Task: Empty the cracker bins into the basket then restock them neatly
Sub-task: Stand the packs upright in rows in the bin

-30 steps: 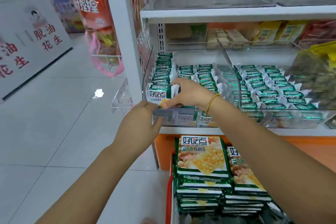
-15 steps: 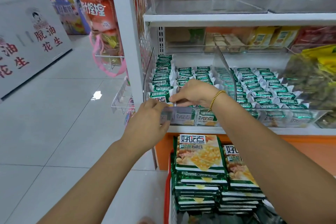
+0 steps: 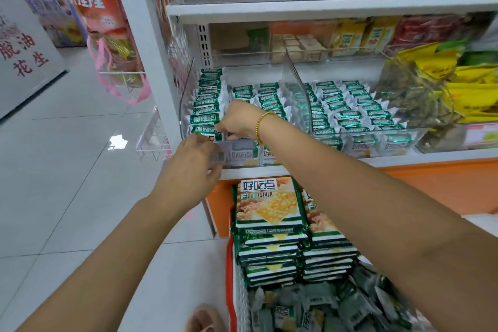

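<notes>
Basket (image 3: 240, 302) sits nearest, low beneath the shelf (image 3: 404, 160), holding two stacks of large cracker packs (image 3: 269, 207) and a heap of loose small packets (image 3: 336, 304). Two bare arms reach forward over it to the left bin (image 3: 186, 105), one of two clear bins. The left hand (image 3: 188, 170) meets the bin's front wall with bent fingers; whether it grips anything cannot be told. The right hand (image 3: 238, 121), one gold bracelet (image 3: 260, 122) at its wrist, curls its fingers onto the front packet (image 3: 206, 132) of the leftmost row. Left bin and right bin (image 3: 377, 140) each carry three rows of green packets.
</notes>
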{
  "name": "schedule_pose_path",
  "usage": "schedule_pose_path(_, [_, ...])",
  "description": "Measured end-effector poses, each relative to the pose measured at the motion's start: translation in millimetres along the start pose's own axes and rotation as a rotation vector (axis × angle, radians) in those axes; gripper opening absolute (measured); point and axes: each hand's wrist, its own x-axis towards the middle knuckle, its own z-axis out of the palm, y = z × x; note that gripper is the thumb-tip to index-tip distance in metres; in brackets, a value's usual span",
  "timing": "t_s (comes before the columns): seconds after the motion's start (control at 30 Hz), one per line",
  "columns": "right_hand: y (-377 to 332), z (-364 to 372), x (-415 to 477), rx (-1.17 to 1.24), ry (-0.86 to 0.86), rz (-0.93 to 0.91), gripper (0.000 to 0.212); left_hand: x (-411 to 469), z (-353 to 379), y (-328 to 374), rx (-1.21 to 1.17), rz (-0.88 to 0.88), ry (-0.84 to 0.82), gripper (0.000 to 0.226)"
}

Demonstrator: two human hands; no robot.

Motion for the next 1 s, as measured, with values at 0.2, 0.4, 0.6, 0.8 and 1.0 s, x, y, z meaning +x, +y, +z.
schedule_pose_path(0.2, [29,-36,-29,0.040,0.166,-0.086,0.023,-17,2,22,-0.176,-0.121,0.108,0.010])
schedule_pose_path(0.4, [117,-56,-79,-0.171,0.102,0.152,0.034,-31,54,30,-0.619,-0.610,-0.486,0.031])
schedule_pose_path(0.6, [173,-11,-105,0.043,-0.145,0.370,0.036,-36,102,32,-1.179,-0.918,-0.530,0.044])
schedule_pose_path(0.8, [176,5,-98,0.347,-0.035,0.396,0.047,-26,103,41,-1.170,-1.059,-0.532,0.045])
schedule_pose_path(1.0, [160,-5,-92,0.549,-0.116,0.423,0.048,-23,105,30,-1.251,-1.232,-0.432,0.056])
